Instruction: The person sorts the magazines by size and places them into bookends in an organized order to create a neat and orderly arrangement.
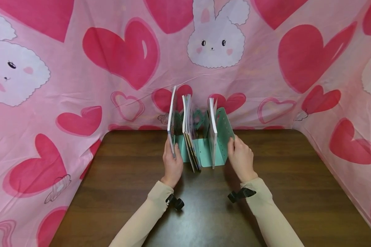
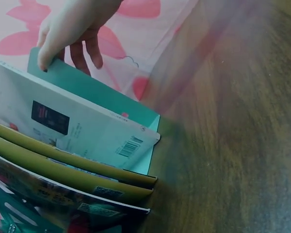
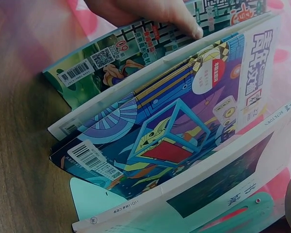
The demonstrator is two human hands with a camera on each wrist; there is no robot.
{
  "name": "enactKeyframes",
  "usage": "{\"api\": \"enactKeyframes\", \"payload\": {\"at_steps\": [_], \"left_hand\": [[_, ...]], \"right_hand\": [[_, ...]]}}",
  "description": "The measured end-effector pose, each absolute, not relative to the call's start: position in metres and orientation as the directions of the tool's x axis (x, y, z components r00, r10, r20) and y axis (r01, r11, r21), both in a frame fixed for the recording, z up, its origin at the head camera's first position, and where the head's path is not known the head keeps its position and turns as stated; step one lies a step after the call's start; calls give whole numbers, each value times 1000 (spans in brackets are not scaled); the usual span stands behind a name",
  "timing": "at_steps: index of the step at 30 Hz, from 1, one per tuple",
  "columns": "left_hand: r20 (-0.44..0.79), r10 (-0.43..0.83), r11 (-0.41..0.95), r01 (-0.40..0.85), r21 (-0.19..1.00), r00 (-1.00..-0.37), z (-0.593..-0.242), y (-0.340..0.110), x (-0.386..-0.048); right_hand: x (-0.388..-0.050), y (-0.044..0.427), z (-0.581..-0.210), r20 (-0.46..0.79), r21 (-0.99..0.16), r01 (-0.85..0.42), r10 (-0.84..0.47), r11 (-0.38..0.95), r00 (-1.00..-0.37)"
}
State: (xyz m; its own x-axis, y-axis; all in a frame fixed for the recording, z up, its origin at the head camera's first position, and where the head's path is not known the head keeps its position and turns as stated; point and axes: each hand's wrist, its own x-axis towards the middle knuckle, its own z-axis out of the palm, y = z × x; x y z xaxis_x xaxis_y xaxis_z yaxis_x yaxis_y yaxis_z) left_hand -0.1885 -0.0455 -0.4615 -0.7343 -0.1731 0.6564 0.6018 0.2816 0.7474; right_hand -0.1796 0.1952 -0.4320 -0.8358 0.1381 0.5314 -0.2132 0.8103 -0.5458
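A mint-green book rack (image 1: 206, 156) stands on the table with several magazines upright in it. At its left end, my left hand (image 1: 172, 168) holds the outermost magazine (image 3: 136, 53), thumb on the inner face and fingers on the outer side. My right hand (image 1: 242, 159) grips the front edge of the rack's right end panel (image 2: 87, 87), the thumb inside it. Between the hands stand a bundle of thin magazines (image 1: 188, 127), one with a purple and blue cover (image 3: 169, 131), and a white magazine (image 1: 213, 130) nearer the right panel. The left end panel is mostly hidden.
The dark brown wooden table (image 1: 204, 212) stretches in front of the rack and to both sides. A pink cloth (image 1: 179, 58) with hearts and rabbits hangs close behind the rack and along both sides of the table.
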Motion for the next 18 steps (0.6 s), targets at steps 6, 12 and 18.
{"api": "enactKeyframes", "payload": {"at_steps": [6, 12, 18], "left_hand": [[644, -179, 276, 590, 758, -744, -464, -45, -188], [681, -176, 290, 624, 725, -710, -465, -46, -188], [696, -175, 311, 632, 710, -696, -464, -51, -182]], "right_hand": [[-179, 195, -431, 524, -550, -208, 140, 809, -840], [-179, 194, -432, 557, -520, -223, 130, 825, -820], [-179, 194, -432, 566, -503, -225, 121, 834, -815]]}}
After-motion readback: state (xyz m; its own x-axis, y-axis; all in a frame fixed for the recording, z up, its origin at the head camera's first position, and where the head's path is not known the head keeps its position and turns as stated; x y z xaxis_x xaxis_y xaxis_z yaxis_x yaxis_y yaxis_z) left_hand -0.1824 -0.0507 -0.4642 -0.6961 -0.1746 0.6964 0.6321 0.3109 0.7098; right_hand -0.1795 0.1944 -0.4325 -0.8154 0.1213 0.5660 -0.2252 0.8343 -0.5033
